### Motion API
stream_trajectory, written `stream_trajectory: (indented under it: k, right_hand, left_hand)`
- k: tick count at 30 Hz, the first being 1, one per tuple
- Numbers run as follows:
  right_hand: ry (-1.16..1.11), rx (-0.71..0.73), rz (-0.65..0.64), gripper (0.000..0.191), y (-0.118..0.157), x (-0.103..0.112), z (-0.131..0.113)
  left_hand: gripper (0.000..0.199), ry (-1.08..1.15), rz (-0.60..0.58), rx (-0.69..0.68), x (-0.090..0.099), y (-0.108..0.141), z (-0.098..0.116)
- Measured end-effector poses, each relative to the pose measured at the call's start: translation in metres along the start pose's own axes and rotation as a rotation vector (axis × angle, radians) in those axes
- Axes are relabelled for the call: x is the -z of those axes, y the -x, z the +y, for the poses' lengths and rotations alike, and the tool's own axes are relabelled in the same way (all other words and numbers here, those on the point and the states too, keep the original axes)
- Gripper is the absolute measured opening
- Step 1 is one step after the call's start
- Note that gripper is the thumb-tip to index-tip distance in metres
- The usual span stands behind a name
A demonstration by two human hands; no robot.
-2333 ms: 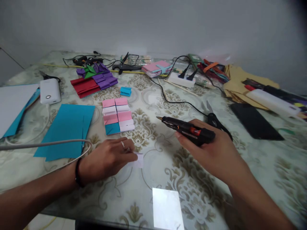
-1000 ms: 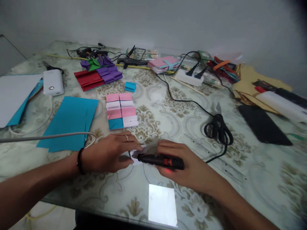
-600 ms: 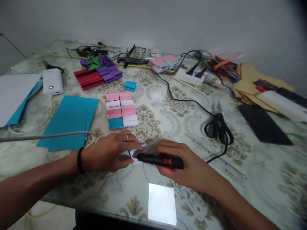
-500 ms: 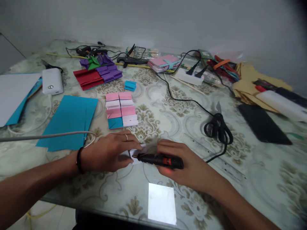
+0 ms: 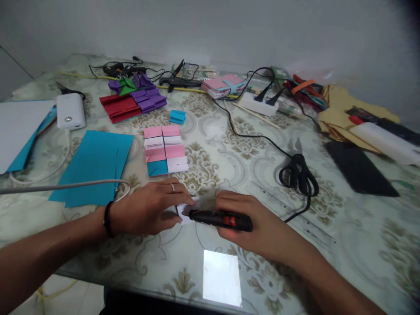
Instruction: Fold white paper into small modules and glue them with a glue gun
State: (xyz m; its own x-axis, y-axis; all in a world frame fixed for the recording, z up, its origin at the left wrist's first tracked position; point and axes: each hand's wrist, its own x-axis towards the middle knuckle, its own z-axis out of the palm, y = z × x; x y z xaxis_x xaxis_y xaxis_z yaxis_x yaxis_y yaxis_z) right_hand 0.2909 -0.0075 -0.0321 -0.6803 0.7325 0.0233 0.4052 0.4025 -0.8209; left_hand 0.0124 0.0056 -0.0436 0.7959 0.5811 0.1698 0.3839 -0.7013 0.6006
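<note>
In the head view, a black glue gun [image 5: 220,219] with an orange-red part sits in my right hand [image 5: 254,223], fingers wrapped around its grip. Its tip points left and lies over a small white piece of paper [image 5: 187,214]; whether it touches cannot be told. My left hand [image 5: 152,208], with a ring and a dark wristband, holds that paper against the table between thumb and fingers, which partly cover it. Just beyond lies a block of folded pink, white and blue paper pieces [image 5: 166,151]. A small folded blue piece [image 5: 177,117] lies farther back.
Blue sheets [image 5: 95,164] and a white power bank [image 5: 71,111] are at left. Red [image 5: 120,108] and purple folded papers [image 5: 149,100] lie behind. Scissors [image 5: 298,173], a black phone [image 5: 361,168], a clear ruler [image 5: 295,214] and a power strip [image 5: 259,104] with cords are to the right.
Both hands keep nearly the same place, and the glue gun has shifted only very slightly to the right. The left hand still holds the white paper.
</note>
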Motion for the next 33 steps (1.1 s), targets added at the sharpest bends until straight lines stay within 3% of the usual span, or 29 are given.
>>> stream_trajectory:
  k: [33]
  right_hand:
    - [0.034, -0.094, -0.019, 0.027, 0.004, 0.028, 0.005]
  left_hand:
    - [0.032, -0.016, -0.032, 0.010, 0.003, 0.000, 0.001]
